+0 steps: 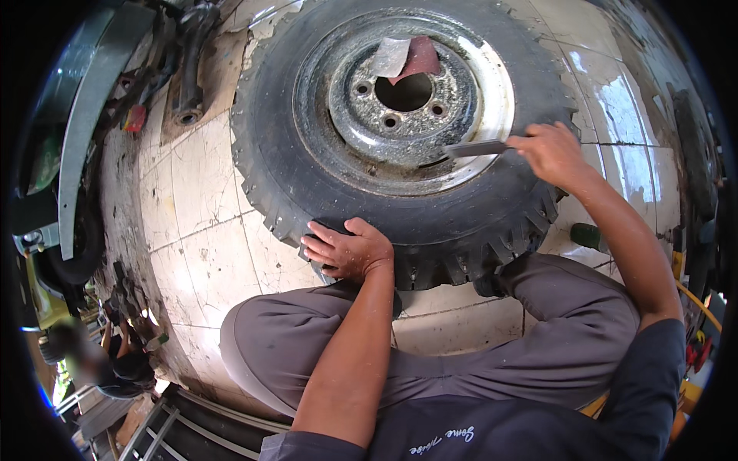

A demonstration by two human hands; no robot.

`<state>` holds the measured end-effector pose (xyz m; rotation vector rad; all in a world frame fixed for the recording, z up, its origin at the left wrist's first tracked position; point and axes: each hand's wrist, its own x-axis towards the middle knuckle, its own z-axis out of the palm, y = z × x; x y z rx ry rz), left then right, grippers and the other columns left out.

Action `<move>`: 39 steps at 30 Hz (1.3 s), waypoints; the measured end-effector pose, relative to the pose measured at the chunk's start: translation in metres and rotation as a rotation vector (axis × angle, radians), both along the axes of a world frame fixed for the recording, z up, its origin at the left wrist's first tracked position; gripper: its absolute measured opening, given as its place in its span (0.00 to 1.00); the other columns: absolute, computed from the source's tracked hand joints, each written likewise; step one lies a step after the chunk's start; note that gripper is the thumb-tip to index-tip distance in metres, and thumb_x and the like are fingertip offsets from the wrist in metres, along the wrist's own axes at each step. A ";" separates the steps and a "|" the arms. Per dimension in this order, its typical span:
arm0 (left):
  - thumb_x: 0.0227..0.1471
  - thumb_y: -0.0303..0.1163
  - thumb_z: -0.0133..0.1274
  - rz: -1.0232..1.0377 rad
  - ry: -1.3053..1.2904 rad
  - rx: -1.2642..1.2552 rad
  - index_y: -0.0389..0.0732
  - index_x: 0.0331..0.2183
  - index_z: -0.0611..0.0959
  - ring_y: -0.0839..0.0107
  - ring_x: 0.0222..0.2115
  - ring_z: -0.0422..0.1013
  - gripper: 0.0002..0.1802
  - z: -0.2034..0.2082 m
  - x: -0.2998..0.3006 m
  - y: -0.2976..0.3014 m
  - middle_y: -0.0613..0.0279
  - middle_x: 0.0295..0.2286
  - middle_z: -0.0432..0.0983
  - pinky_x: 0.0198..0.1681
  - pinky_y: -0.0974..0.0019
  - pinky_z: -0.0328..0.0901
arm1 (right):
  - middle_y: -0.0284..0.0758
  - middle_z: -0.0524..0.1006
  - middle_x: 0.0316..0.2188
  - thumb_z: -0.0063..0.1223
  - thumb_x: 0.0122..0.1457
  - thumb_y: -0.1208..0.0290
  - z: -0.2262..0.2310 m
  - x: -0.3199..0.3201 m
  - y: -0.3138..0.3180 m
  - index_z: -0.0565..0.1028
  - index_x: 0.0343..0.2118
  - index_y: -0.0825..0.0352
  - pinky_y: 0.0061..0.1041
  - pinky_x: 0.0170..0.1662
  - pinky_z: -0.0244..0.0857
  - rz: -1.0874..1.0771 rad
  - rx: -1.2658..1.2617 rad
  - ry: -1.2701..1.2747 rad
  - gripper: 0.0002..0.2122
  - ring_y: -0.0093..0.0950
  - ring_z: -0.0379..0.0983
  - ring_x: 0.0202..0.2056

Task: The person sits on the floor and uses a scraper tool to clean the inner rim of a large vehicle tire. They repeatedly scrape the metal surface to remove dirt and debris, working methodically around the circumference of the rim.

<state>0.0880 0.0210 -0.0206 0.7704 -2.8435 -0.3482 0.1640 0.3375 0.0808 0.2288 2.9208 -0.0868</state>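
A large knobby tyre [265,146] lies flat on the floor in front of me, mounted on a worn steel rim [307,115]. The rim's right side looks bright and pale, while the rest is dull and speckled. In my right hand [552,154] is a flat grey scraper-like tool [475,148], its far end over the lower right of the rim; its exact kind is unclear. My left hand [350,250] rests on the tyre's near left edge with fingers stretched out. Beside the centre hole lie a red sheet of sandpaper [419,58] and a grey-white piece [390,58].
Pale tiles [196,207] surround the tyre, with wet shiny patches at right. A metal part [190,77] stands on a brown board at upper left. A curved grey panel [84,123] stands at far left. Another person [127,349] is at lower left. My folded legs [569,307] flank the tyre's near side.
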 end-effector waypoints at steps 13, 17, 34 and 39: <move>0.49 0.45 0.44 -0.030 0.001 0.034 0.45 0.64 0.61 0.47 0.66 0.46 0.40 0.001 0.002 0.000 0.44 0.64 0.51 0.59 0.32 0.48 | 0.32 0.73 0.28 0.52 0.59 0.69 -0.010 0.005 0.002 0.81 0.43 0.48 0.37 0.41 0.58 0.063 0.059 0.093 0.12 0.33 0.73 0.38; 0.49 0.45 0.45 -0.025 -0.003 0.013 0.45 0.64 0.61 0.47 0.66 0.46 0.40 -0.002 0.003 -0.001 0.45 0.65 0.50 0.58 0.32 0.49 | 0.31 0.73 0.29 0.52 0.58 0.70 -0.006 0.005 0.003 0.81 0.43 0.50 0.36 0.41 0.58 0.051 0.058 0.057 0.11 0.33 0.73 0.38; 0.47 0.44 0.48 -0.040 0.020 0.059 0.43 0.63 0.63 0.47 0.66 0.45 0.41 0.002 0.001 -0.002 0.45 0.65 0.50 0.60 0.29 0.46 | 0.42 0.77 0.35 0.49 0.58 0.72 0.035 0.001 -0.059 0.73 0.53 0.55 0.43 0.40 0.70 0.019 0.107 -0.230 0.18 0.45 0.76 0.37; 0.47 0.44 0.48 -0.049 0.007 0.091 0.43 0.63 0.63 0.45 0.66 0.43 0.41 0.007 0.003 -0.002 0.44 0.65 0.48 0.59 0.28 0.46 | 0.43 0.76 0.35 0.47 0.60 0.71 0.021 0.018 -0.062 0.72 0.56 0.54 0.44 0.40 0.70 -0.039 0.031 -0.152 0.20 0.46 0.76 0.36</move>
